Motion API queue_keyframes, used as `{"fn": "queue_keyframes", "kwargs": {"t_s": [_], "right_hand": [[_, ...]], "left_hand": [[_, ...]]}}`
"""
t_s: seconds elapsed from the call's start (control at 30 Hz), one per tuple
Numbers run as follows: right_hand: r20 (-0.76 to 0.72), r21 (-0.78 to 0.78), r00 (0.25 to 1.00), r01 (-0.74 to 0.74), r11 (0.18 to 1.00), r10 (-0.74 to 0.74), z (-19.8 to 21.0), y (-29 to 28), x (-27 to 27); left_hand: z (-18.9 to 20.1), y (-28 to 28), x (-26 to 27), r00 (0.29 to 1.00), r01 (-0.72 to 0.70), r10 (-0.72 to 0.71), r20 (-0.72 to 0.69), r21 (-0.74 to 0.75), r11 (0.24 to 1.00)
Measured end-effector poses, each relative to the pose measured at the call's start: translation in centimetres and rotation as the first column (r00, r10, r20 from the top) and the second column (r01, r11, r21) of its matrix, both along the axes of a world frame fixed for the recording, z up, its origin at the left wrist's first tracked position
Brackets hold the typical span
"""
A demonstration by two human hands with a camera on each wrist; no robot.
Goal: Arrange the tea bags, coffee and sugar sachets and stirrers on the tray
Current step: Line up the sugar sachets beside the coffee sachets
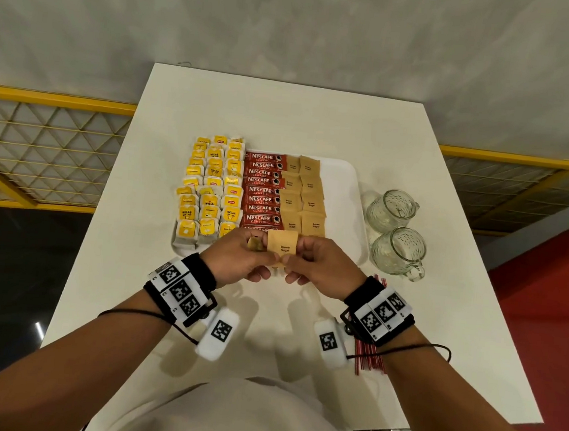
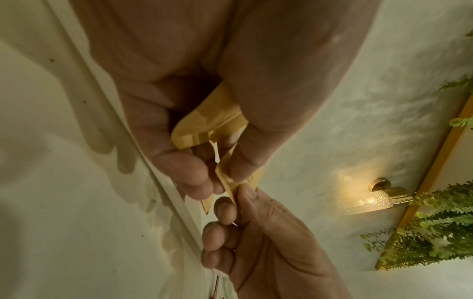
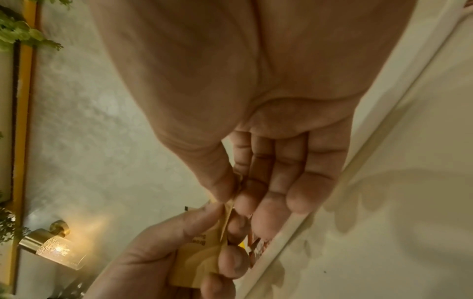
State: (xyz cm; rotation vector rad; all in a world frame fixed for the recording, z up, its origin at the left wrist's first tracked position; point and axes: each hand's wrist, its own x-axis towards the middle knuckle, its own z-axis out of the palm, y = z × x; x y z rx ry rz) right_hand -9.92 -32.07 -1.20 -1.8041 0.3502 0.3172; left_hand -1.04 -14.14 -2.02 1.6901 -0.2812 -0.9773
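Dim warm light; wall lamp (image 2: 368,200) glares; wrist views blurred, edges warped.

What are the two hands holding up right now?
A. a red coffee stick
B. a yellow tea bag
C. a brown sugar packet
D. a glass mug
C. The left hand and right hand both pinch a tan brown sugar packet printed "Brown Sugar", just above the near edge of the tray.

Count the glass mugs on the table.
2. Both stand right of the tray on the table: the far mug level with the tray's middle, the near mug just in front of it, beside the tray's near corner. None looks hidden.
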Motion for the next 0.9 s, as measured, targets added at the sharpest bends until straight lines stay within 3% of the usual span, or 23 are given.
{"fn": "queue_keyframes", "kwargs": {"t_s": [0.23,0.37,0.47,0.67,0.9], "right_hand": [[0.101,-0.124,0.989,0.121,0.985,-0.109,-0.3,0.0,-0.1],[0.179,-0.306,0.984,0.055,0.950,0.000,-0.1,0.9,-0.1],[0.238,-0.298,0.966,-0.029,0.954,0.104,0.9,2.1,-0.2],[0.256,-0.287,0.954,-0.080,0.955,0.157,1.1,2.2,-0.9],[0.267,-0.310,0.963,0.048,0.950,0.038,0.2,0.8,-0.6]], "left_hand": [[0.3,-0.3,0.1,0.992,-0.120,0.121,0.028,-0.036,0.992],[1.2,-0.9,-0.3,0.996,-0.045,0.052,0.073,-0.091,0.995],[1.4,-1.2,-0.3,0.994,-0.051,0.063,0.091,-0.128,0.990],[1.1,-0.6,0.1,0.993,-0.026,0.039,0.113,-0.110,0.994],[1.6,-0.4,0.0,0.998,0.044,-0.041,0.043,-0.085,0.995]]}}
